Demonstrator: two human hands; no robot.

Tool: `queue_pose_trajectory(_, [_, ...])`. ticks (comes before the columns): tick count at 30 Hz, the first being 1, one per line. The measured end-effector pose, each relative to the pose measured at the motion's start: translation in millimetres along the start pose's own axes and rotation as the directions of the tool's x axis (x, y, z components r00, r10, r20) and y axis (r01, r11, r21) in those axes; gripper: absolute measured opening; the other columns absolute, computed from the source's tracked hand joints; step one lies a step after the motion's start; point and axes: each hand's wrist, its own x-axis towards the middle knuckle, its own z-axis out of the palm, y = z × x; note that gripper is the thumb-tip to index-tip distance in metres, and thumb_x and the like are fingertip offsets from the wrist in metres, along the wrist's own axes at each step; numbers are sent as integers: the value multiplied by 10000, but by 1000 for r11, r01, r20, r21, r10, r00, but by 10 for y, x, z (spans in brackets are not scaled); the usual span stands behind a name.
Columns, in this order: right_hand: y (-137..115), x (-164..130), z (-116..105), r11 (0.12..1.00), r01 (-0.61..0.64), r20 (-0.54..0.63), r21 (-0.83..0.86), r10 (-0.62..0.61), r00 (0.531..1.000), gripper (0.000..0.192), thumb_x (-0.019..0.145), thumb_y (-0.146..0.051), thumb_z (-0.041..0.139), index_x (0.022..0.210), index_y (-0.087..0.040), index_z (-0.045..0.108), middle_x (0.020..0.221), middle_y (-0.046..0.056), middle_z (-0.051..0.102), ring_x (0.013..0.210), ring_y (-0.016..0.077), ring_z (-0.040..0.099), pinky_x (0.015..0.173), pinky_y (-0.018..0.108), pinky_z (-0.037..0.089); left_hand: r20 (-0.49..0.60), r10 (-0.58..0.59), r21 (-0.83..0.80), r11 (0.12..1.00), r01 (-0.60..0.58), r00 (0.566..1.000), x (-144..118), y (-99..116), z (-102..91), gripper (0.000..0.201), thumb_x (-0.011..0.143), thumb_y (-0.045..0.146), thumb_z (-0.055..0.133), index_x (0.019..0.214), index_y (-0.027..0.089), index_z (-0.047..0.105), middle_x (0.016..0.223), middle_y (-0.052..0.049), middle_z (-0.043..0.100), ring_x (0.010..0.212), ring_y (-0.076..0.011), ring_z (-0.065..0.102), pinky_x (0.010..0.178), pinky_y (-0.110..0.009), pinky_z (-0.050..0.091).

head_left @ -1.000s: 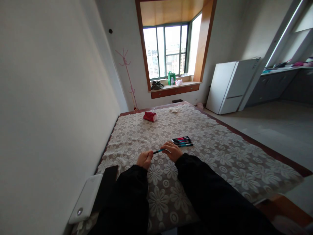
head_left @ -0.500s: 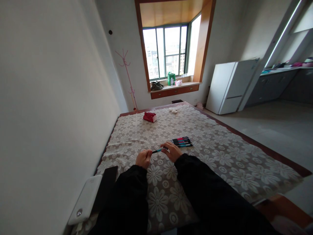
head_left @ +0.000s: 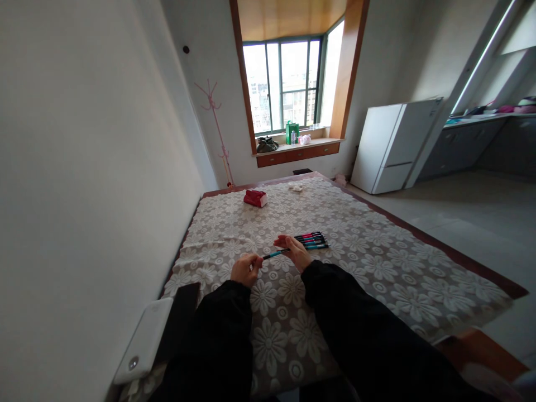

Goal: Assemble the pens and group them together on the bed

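A slim pen [head_left: 274,254], blue with a dark end, is held slanting just above the flowered tablecloth [head_left: 270,335]. My left hand [head_left: 246,270] pinches its dark left end between thumb and fingers. At the pen's other end, my right hand [head_left: 298,255] has its fingers stretched out, the palm turned toward the pen; the pen's tip there is hidden behind the hand. Just beyond the right hand lies a row of several pens [head_left: 315,240], blue, red and black, side by side. The right hand partly covers their left ends.
A red packet [head_left: 255,198] and a small white item [head_left: 295,187] lie farther back on the table. Near the wall at my left are a white power bank [head_left: 144,340] and a dark flat object [head_left: 180,312]. A fridge [head_left: 393,148] stands beyond the table's right edge.
My right hand's fingers have straightened out from their curled grip around the pen. My left hand still pinches the pen in nearly the same place. The view has shifted slightly.
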Motion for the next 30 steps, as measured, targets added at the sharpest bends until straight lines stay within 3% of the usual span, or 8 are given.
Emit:
queue_pose_trajectory(6, [-3,-42,-15,957,152,95,-246,-132,987,451,897,-572,394,1175,-235,504,1133,97,622,1068,220,581,835,373,482,33,-28,0,1000,28,999,1,-36,30,362,873,428,430,738,211,686,689,-30,589,625,-141,526,587,-239,381])
queue_pose_trajectory(8, [-18,-56,-36,866,259,155,-427,-212,965,370,899,-499,439,1113,-213,538,1079,85,623,1000,205,585,835,363,470,14,-42,12,999,42,999,5,-59,48,341,874,414,435,747,217,683,709,-31,603,658,-148,542,595,-239,386])
queue_pose_trajectory(12, [-70,-68,-93,559,425,261,-712,-350,900,166,828,-286,600,968,-198,581,930,59,613,908,199,549,835,350,442,-51,-68,8,998,69,996,27,-115,75,300,877,399,452,766,231,674,773,-34,648,740,-164,569,607,-236,390])
queue_pose_trajectory(14, [-93,-57,-120,452,470,338,-759,-343,876,114,813,-205,614,926,-199,596,879,48,612,877,193,546,818,334,438,-40,-48,-4,999,48,998,35,-132,85,301,881,408,452,782,232,675,792,-34,658,768,-167,574,618,-236,394])
queue_pose_trajectory(18, [-135,-27,-219,351,539,482,-766,-242,842,68,823,-166,600,868,-203,636,845,38,627,813,175,564,757,298,444,12,3,-4,1000,-3,1000,30,-138,108,319,885,446,453,829,230,681,803,-38,662,777,-167,577,645,-242,401])
queue_pose_trajectory(24, [-214,-152,-788,199,492,439,-847,-258,861,68,815,-201,621,851,-231,671,887,42,642,891,207,563,831,350,435,40,14,-7,1000,-13,999,29,-159,150,247,877,386,488,893,233,682,820,-34,675,782,-161,592,688,-249,404])
queue_pose_trajectory(27, [-249,-265,-1135,96,378,345,-921,-251,904,91,796,-198,626,843,-248,684,927,51,637,898,221,562,821,366,437,53,14,-8,1000,-14,999,39,-153,155,221,867,357,503,904,229,679,826,-35,677,801,-166,591,697,-252,408])
queue_pose_trajectory(30, [-284,-333,-1304,-10,243,240,-970,-216,947,118,804,-188,597,868,-242,680,981,55,632,945,226,554,840,359,422,65,-1,0,1000,1,998,43,-125,142,223,864,346,503,914,222,682,833,-35,676,813,-164,588,704,-249,410])
